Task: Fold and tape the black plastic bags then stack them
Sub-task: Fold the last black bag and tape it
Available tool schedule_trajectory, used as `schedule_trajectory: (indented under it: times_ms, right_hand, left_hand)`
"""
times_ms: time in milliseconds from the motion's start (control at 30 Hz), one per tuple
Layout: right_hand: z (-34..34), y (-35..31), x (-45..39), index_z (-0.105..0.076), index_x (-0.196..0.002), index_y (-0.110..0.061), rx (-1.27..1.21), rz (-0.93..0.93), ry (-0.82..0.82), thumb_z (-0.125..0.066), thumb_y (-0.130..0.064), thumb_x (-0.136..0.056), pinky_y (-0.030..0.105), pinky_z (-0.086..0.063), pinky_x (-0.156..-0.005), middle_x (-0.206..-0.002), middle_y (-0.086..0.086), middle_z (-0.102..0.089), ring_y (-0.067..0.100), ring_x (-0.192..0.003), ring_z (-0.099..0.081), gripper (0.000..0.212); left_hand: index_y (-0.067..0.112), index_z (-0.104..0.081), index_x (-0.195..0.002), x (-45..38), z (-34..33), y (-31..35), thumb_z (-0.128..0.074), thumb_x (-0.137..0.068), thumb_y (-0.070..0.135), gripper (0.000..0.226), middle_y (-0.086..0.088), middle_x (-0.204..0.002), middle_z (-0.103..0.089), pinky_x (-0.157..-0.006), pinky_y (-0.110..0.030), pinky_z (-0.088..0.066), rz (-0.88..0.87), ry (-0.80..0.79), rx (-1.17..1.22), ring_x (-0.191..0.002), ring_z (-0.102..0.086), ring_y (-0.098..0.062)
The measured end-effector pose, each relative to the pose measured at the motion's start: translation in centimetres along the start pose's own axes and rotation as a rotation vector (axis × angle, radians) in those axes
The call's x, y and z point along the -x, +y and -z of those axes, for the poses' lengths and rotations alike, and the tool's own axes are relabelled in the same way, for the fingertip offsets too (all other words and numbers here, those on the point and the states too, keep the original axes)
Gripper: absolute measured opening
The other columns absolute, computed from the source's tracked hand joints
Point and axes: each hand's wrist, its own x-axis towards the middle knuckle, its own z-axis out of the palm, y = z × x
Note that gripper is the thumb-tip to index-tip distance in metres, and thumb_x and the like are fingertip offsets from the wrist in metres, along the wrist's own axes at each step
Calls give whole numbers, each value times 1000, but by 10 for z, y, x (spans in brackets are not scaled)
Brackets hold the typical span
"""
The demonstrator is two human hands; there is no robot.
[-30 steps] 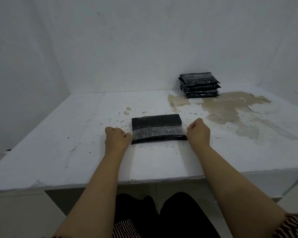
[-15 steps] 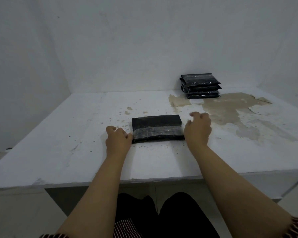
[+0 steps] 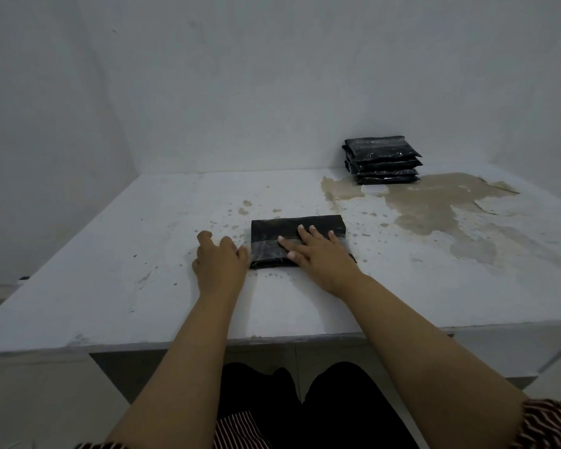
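Black plastic, folded flat and banded with clear tape, is seen in the head view as a bag on the white table, long axis running nine to three. The right hand is laid open across its right half, gripping nothing; the left hand touches its nine o'clock edge, fingers loosely curled, empty. The stack lies well apart at one o'clock, nearer the right hand. The bag's right end is hidden beneath the palm.

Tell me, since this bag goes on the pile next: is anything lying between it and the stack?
Nothing visible. Between the folded bag and the stack lies only bare, stained tabletop.
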Motion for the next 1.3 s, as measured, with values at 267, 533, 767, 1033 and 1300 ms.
schedule_trajectory:
  times_ms: [267, 533, 767, 1033, 1300]
  right_hand:
    - [-5, 5, -6, -23, -151, -18, -99, -63, 86, -24, -29, -106, 28, -4, -120, -159, -5, -16, 9, -148, -9, 47]
    - [-7, 1, -5, -19, -152, -19, -45, -70, 102, -24, -30, -106, 29, -4, -120, -160, -4, -14, 10, -148, -7, 48]
    - [-5, 4, -1, -18, -152, -14, -27, -6, 125, -24, -25, -106, 27, -2, -119, -160, -1, -12, 10, -148, -7, 48]
    - [-8, 24, 17, -21, -152, -17, -47, -146, 213, -20, -27, -106, 30, 5, -119, -161, -3, -9, 10, -148, 1, 47]
    - [-6, 26, 11, -19, -151, -12, -150, -150, 183, -24, -25, -106, 26, 11, -116, -161, 2, -8, 13, -149, -1, 48]
  left_hand:
    - [24, -62, -114, -2, 1, -1, -35, -98, 39, 35, -7, -152, -23, -108, -47, -22, -36, -6, -285, -120, -41, -29]
    - [7, 7, -154, -1, -4, 11, -34, -103, 41, 74, -6, -158, 30, -120, -52, -4, 74, -116, -290, -150, 9, -31]
    - [20, 1, -155, 4, -11, 48, -16, -107, 34, 53, 7, -163, 10, -118, -24, 8, -555, -450, 19, -147, 12, -4]
    - [14, 10, -154, 10, -18, 42, -10, -106, 33, 55, 2, -162, 15, -122, -30, 3, -411, -397, -270, -149, 11, -10]
    - [4, 6, -154, -24, -39, 99, -24, -105, 29, 62, -14, -162, 13, -121, -35, 5, -377, -386, -364, -150, 9, -24]
